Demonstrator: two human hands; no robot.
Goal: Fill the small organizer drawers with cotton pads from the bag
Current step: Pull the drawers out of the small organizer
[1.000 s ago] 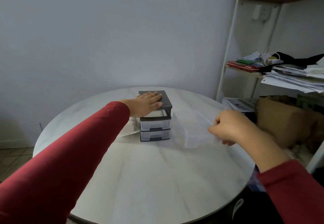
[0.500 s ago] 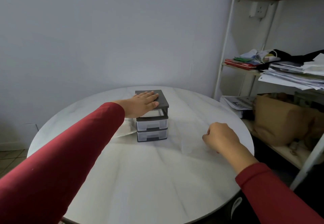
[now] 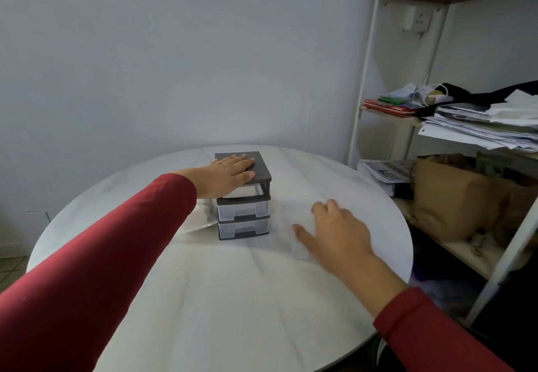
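A person in red sleeves lays a flat, open left hand (image 3: 230, 175) on top of a small dark-grey plastic organizer with clear drawers (image 3: 243, 210), mid-way across a round white marble-look table (image 3: 218, 299). The right hand (image 3: 337, 232), fingers spread and gripping nothing, rests over a faint clear plastic drawer (image 3: 297, 248) beside the unit, whose top slot looks empty. The step appears to be setting out a drawer for filling. Next comes the clear plastic bag (image 3: 201, 220) against the organizer's left side, half hidden by the left arm, which may block a direct reach. A white shelf rack (image 3: 366, 86) with stacked papers (image 3: 480, 130) and a brown paper bag (image 3: 454, 205) crowds the right
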